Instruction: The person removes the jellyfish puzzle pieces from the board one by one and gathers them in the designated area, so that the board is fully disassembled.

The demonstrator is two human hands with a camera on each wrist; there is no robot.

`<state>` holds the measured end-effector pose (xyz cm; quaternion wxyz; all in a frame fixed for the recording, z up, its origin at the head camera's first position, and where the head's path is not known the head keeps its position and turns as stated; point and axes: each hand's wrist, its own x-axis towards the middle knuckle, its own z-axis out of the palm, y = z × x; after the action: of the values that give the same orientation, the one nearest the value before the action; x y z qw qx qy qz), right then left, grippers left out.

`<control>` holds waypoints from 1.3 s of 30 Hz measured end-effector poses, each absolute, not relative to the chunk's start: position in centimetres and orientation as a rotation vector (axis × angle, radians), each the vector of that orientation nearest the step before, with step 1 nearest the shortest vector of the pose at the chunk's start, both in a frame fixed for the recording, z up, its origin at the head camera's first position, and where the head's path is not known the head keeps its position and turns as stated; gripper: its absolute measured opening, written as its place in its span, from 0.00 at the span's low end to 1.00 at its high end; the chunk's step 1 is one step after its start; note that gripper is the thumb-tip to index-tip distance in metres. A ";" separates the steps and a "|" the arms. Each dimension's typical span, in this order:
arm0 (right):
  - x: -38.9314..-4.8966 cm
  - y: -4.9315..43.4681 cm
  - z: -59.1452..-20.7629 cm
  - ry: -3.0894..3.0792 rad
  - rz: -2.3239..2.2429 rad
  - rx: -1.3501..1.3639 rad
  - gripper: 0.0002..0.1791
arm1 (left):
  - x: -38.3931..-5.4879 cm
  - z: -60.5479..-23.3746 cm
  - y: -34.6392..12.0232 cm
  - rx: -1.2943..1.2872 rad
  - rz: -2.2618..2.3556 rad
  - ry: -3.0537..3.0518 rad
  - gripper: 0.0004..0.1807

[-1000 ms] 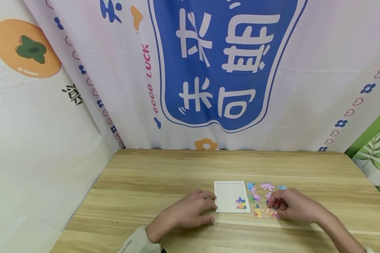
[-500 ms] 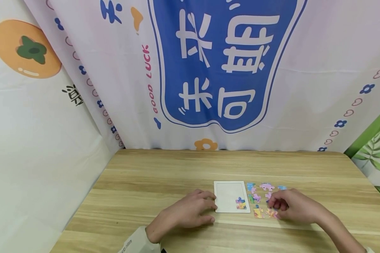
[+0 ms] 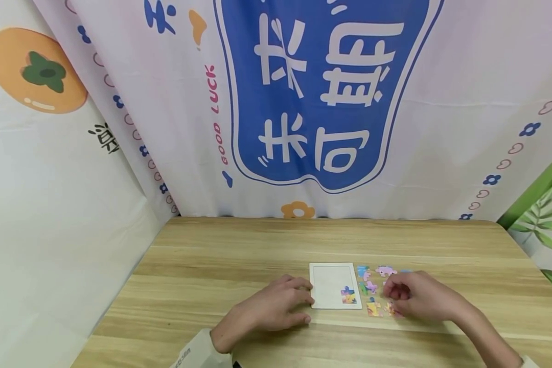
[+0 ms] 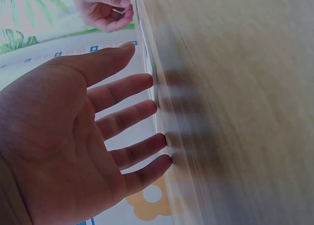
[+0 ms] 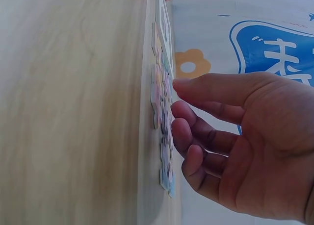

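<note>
My left hand (image 3: pixel 280 302) lies at the left edge of a white puzzle board (image 3: pixel 328 281), its fingertips touching that edge. The left wrist view shows its spread fingers (image 4: pixel 132 112) against the board's side, holding nothing. One jigsaw piece, blue, yellow and pink, lies in the board's lower right corner. My right hand (image 3: pixel 423 296) hovers over loose jigsaw pieces (image 3: pixel 374 308) to the right. Its fingers are loosely curled in the right wrist view (image 5: pixel 196 137), thumb apart from them and no piece visible between. The hand hides some pieces beneath it in the head view.
Pink, blue and green pieces (image 3: pixel 386 271) lie in loose rows beside the board, on the wooden table (image 3: pixel 202 266). Printed cloth (image 3: pixel 188 153) hangs behind the table's far edge and at its sides.
My right hand has shifted slightly left and up over the loose pieces. The left hand stays at the board's edge. The whole head view has drifted a little.
</note>
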<state>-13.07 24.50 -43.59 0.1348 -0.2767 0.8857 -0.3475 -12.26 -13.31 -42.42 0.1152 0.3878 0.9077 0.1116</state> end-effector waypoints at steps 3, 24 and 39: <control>-13.3 23.9 -43.4 2.556 -1.023 -0.766 0.09 | -12.2 -42.4 -13.3 1.132 0.332 2.662 0.19; -15.0 18.7 -43.0 2.519 -1.050 -0.863 0.15 | -12.2 -42.4 -13.2 1.131 0.330 2.673 0.19; -15.9 16.8 -43.0 2.456 -1.017 -0.809 0.17 | -12.1 -42.2 -13.1 1.137 0.304 2.673 0.19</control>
<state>-15.94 16.80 -43.01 0.1805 -0.2865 0.8693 -0.3601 -12.12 -13.12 -42.21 0.1102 0.3871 0.9096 0.1036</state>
